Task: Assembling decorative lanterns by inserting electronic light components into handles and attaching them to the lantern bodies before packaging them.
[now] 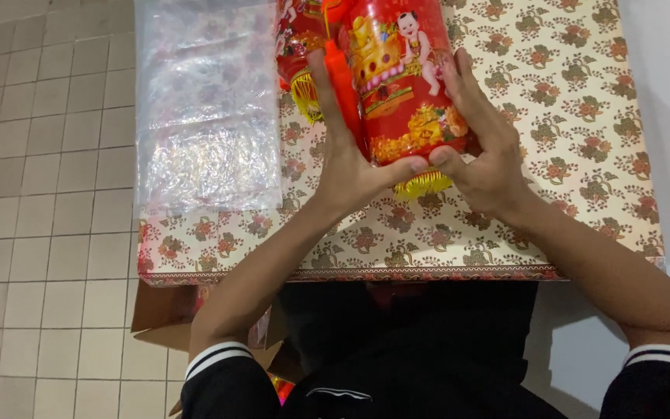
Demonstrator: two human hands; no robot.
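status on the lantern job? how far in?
Done: another red lantern lies on the patterned tablecloth behind, by the stack of clear plastic bags. In hand: left hand and right hand press either side of a red cylindrical lantern, yellow fringe at its base. Left: no lantern looks bagged; how many remain cannot be told.

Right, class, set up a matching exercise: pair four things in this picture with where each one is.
1. lantern
2. plastic bags
3. tablecloth
4. cardboard

a. under the table edge, on the floor
b. covering the table
c. between both hands
d. at the table's left side

Pairs: 1-c, 2-d, 3-b, 4-a
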